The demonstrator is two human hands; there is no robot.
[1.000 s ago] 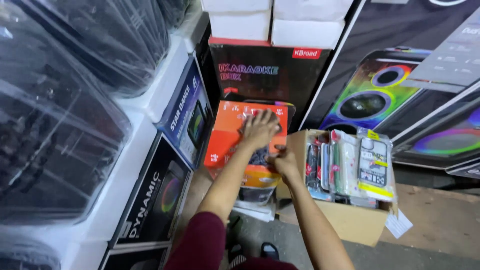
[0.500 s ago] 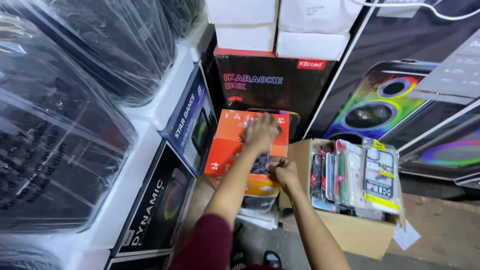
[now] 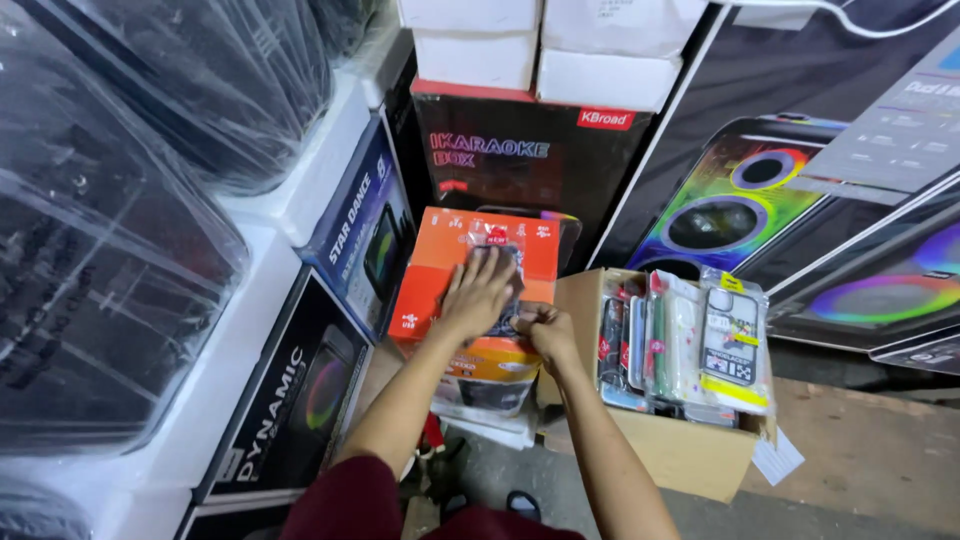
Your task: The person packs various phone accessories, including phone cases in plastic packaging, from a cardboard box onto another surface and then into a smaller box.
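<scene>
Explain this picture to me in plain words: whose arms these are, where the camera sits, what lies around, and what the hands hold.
There is no machine here. The camera is worn on a person's head and looks down, so the two bare arms coming up from the bottom edge are that person's own.

The left hand lies flat, fingers spread, on a small packet in clear plastic, pressing it against the top of an orange box. The right hand is closed in a fist at the packet's lower edge; what it grips is too hidden to tell.

Right of the hands stands an open cardboard carton filled with phone cases standing on edge in clear wrappers. Behind the orange box is a tall black box with white boxes stacked on it. On the left are stacked speaker boxes and goods wrapped in plastic film.
</scene>
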